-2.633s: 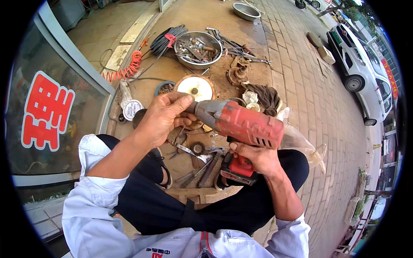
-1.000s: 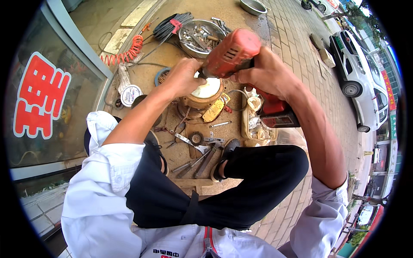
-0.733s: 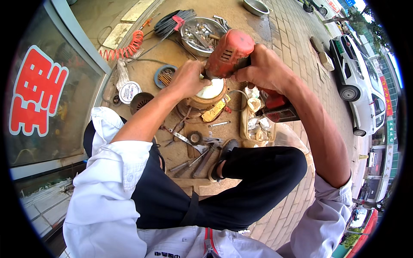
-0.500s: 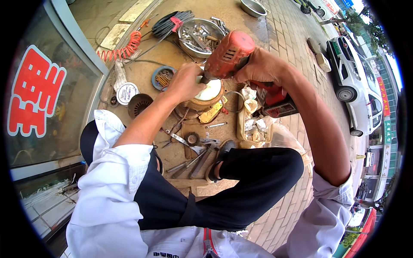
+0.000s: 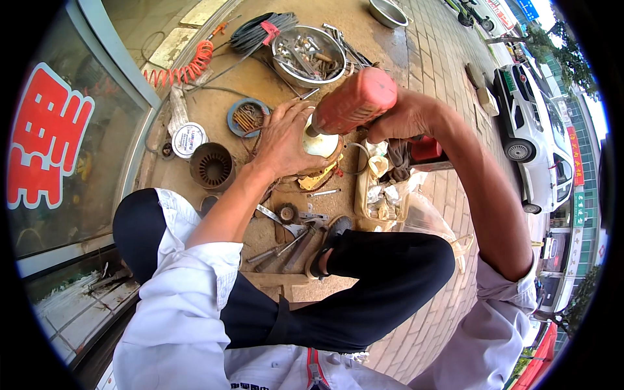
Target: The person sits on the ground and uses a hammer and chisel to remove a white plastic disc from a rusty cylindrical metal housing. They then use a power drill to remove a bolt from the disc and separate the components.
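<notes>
My right hand is closed round the grip of a worn red power driver, tilted nose-down onto the white top of a round, rusty housing on the ground. My left hand grips the left side of that housing beside the driver's nose, fingers curved over its rim; the nose's exact contact is partly hidden. Below the housing lies a yellow part. To the left are a blue-rimmed dish of small parts and a dark slotted cylinder.
Beyond are a steel bowl of hardware, a coiled cable and red spiral hose. Loose tools lie between my legs, a tray on the right, a glass door on the left, a parked white car farther right.
The driver has gone from level to nose-down on the housing. My left hand has shifted from the driver's nose onto the housing's side, uncovering more of the slotted cylinder.
</notes>
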Tool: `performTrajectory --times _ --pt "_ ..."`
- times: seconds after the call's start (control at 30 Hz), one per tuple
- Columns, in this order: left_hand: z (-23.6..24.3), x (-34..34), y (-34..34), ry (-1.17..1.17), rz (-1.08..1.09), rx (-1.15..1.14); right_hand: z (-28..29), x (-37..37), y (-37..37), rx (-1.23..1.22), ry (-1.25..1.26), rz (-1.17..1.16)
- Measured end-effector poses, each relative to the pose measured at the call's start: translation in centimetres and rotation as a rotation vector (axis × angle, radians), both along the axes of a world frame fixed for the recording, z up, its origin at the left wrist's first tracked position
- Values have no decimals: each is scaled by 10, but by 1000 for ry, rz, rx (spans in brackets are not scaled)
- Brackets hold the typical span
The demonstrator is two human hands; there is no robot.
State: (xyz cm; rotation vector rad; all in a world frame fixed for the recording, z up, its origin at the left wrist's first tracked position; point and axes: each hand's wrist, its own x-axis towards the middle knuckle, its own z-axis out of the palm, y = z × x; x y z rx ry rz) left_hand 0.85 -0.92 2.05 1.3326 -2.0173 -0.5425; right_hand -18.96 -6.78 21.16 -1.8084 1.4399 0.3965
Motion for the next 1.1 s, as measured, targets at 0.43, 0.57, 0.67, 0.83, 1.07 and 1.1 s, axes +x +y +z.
performTrajectory --times 0.43,0.57,0.67,0.83,1.07,1.1 --pt "-6 -4 -3 -3 35 -16 17 26 -1 45 137 -71" --pt "-6 -2 -3 23 16 4 24 28 3 -1 111 -39" --pt "-1 -2 -3 12 -6 31 26 25 4 -16 119 -30" --pt "-2 -2 -3 -26 -6 31 7 9 -6 -83 44 85" --pt "-5 0 -5 -6 -9 15 5 10 -8 -100 11 146" --pt "-6 0 -4 3 -13 10 3 7 -9 -101 -8 159"
